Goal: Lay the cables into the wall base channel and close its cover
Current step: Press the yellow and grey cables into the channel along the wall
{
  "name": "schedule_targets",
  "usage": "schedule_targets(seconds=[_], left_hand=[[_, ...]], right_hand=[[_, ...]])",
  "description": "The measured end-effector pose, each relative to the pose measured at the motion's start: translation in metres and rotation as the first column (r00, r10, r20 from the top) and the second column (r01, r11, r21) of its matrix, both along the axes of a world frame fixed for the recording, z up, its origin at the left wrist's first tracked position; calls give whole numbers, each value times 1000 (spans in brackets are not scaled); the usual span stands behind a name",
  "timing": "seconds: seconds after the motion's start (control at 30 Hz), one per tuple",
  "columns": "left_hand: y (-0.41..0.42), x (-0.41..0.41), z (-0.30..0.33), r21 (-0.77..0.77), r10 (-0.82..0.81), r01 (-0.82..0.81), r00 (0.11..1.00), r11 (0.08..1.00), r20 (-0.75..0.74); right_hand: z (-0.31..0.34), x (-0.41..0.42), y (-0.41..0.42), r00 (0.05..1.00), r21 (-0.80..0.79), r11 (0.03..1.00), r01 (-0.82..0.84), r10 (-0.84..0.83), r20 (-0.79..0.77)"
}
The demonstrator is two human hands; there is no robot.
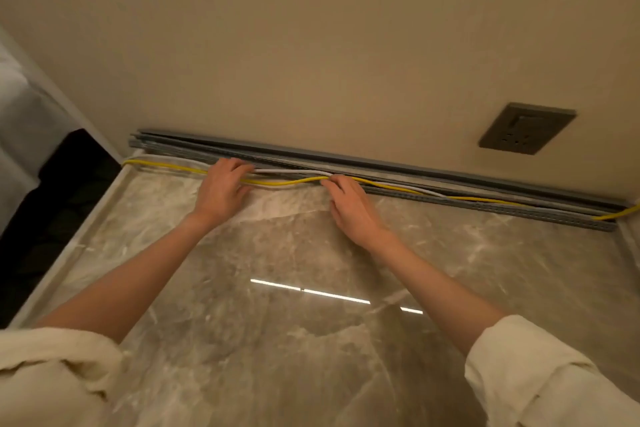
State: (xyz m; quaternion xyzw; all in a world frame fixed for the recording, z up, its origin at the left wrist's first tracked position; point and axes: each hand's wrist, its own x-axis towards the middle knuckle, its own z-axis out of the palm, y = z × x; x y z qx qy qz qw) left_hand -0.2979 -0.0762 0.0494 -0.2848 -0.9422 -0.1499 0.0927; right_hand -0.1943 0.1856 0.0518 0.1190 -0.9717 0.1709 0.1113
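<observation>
A grey base channel point(433, 177) runs along the foot of the beige wall, its cover folded open toward the floor. A yellow cable point(398, 187) and a white cable point(291, 171) lie loosely along its front, partly on the marble floor. My left hand point(221, 189) rests palm down over both cables near the channel's left part, fingers bent on them. My right hand point(349, 208) pinches the yellow cable at its fingertips near the channel's middle. The yellow cable trails out past both ends of the channel.
A dark grey wall socket point(526, 128) sits above the channel at the right. The glossy marble floor point(277, 340) reflects a light strip. A dark opening and white fabric point(20, 107) lie at the far left. Cream sleeves cover my upper arms.
</observation>
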Motion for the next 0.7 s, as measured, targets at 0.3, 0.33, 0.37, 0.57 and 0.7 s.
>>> schedule_targets(seconds=[0.3,0.33,0.37,0.57,0.7], left_hand=[[-52,-38,16,-191,-76,63,995,980,-63],[-56,-41,17,-210,-78,63,995,976,-63],[-61,-44,18,-232,-75,59,995,971,-60],[-79,-57,13,-313,-84,82,996,946,5],[-82,-65,21,-205,-74,78,997,976,27]], right_hand=[[0,-42,-33,992,-39,992,117,-115,46],[-1,-45,-33,991,-33,991,126,-124,52],[-1,-48,-34,990,-25,991,131,-130,50],[0,-56,-31,993,61,992,110,-111,28],[3,-64,-28,992,34,993,111,-113,56]])
